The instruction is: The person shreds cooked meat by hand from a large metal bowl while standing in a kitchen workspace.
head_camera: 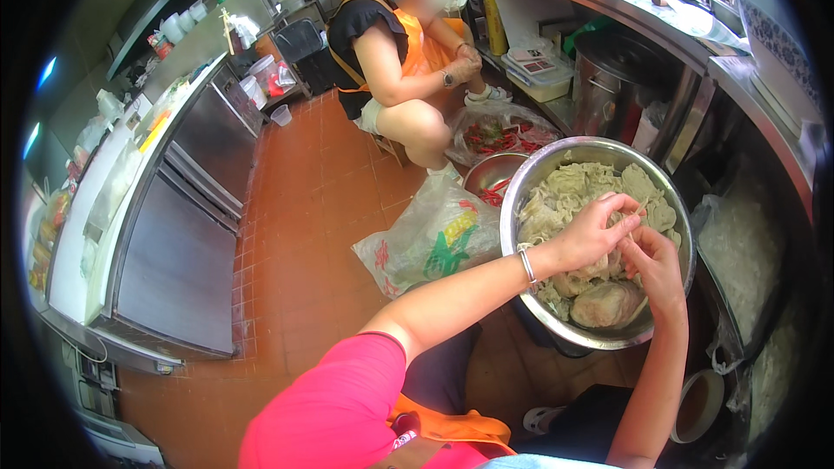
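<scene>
A large steel bowl (510, 208) stands before me at the right, filled with pale, torn, doughy-looking pieces (570, 185). My left hand (599, 228), with a metal bangle at its wrist, is over the bowl, its fingertips pinching a thin pale strand or shred. Close beside it, my right hand (651, 264) has thumb and fingers drawn together on the same small bit; its exact shape is hard to make out. A larger rounded, pale pinkish lump (606, 304) lies in the near part of the bowl, below my hands.
A co-worker (397, 58) in an orange apron sits beyond, near a plastic bag of red chillies (502, 137) and a smaller steel bowl (485, 172). A printed plastic bag (430, 234) lies on the tiled floor. Steel counters (651, 3) run along the right; a large lidded pot (609, 88) stands beneath.
</scene>
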A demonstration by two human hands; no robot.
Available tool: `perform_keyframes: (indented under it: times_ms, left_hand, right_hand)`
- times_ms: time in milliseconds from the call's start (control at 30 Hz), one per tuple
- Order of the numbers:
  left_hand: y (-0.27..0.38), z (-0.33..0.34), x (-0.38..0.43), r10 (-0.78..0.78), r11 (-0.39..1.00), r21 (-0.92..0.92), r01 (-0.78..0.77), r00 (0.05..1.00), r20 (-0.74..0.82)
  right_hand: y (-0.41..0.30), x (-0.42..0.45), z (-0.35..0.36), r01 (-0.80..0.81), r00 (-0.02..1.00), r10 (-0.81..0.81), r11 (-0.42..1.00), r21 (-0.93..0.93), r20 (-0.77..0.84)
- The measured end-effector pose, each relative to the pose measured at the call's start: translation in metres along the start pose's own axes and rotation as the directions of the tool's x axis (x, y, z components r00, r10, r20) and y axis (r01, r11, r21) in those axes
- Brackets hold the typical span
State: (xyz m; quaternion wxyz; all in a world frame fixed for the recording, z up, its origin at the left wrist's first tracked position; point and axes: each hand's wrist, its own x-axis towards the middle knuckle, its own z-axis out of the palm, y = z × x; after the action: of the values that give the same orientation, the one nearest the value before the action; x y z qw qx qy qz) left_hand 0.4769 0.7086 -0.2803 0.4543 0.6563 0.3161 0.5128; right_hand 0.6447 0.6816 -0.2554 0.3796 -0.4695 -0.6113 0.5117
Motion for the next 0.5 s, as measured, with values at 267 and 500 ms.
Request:
perform_keyframes:
  times_ms: [267, 500]
  left_hand:
    - [0.000, -0.009, 0.002, -0.277, 0.943, -0.156, 0.293, 0.954, 0.117]
    - [-0.002, -0.006, 0.004, -0.306, 0.912, -0.252, 0.323, 0.946, 0.105]
  right_hand:
    - [-0.003, 0.002, -0.010, 0.095, 0.982, -0.086, 0.994, 0.045, -0.170]
    - [0.006, 0.002, -0.022, 0.112, 0.983, -0.145, 0.962, -0.249, -0.115]
